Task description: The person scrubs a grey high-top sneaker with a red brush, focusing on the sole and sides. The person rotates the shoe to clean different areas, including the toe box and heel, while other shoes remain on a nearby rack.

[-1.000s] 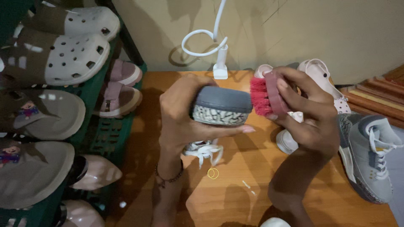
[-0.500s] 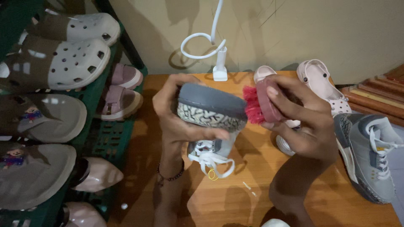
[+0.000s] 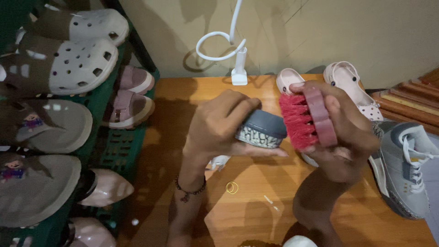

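Note:
My left hand point(image 3: 217, 128) grips a grey sneaker point(image 3: 261, 129) by its heel end, held above the wooden table point(image 3: 256, 215); the sneaker's patterned sole edge faces me and most of the shoe is hidden behind the hand. My right hand point(image 3: 340, 132) is closed around a scrubbing brush point(image 3: 304, 118) with a pink back and red bristles. The bristles press against the sneaker's right side.
A second grey sneaker point(image 3: 404, 167) lies at the right. Pink clogs point(image 3: 352, 87) rest at the back of the table, near a white gooseneck clamp stand point(image 3: 233, 55). A green shoe rack point(image 3: 114, 151) with clogs and sandals fills the left. A small yellow ring point(image 3: 232, 187) lies on the table.
The left hand has turned the sneaker, so less of it shows now. The brush has stayed against its right end, shifting slightly downward.

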